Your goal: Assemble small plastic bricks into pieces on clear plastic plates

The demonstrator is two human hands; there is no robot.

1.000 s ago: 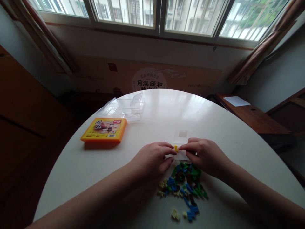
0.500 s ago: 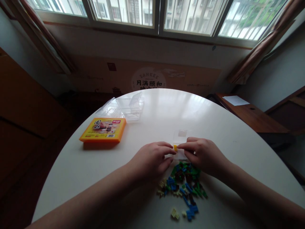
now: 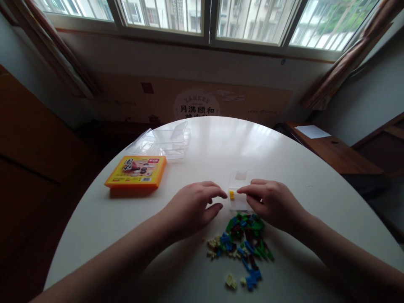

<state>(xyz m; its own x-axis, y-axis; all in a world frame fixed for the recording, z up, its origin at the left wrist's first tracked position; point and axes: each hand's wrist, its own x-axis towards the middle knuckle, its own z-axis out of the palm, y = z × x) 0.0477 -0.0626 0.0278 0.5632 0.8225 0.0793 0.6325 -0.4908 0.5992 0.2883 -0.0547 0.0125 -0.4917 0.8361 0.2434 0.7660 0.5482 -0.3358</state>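
A small clear plastic box [image 3: 239, 203] lies on the white table with its lid [image 3: 235, 180] folded back. Inside it, by the left wall, sit small yellow bricks [image 3: 232, 195]. My left hand [image 3: 199, 206] hovers just left of the box, thumb and fingers apart, holding nothing. Over the right side of the box is my right hand [image 3: 269, 202], its index finger stretched toward the yellow bricks but apart from them; its other fingers are curled. Nearer to me lies a loose pile of green, brown, blue and cream toy bricks [image 3: 241, 235].
An orange-yellow Go game box [image 3: 137, 171] rests on the left of the round table [image 3: 214, 145]. Behind it stand several clear plastic cases [image 3: 172, 141] with raised lids. A wooden desk [image 3: 341, 151] with paper [image 3: 313, 131] is beyond the right edge.
My left hand has drawn back leftward from the box, its fingers opening wider. The right index finger has moved slightly right, off the yellow bricks, which stay in the box.
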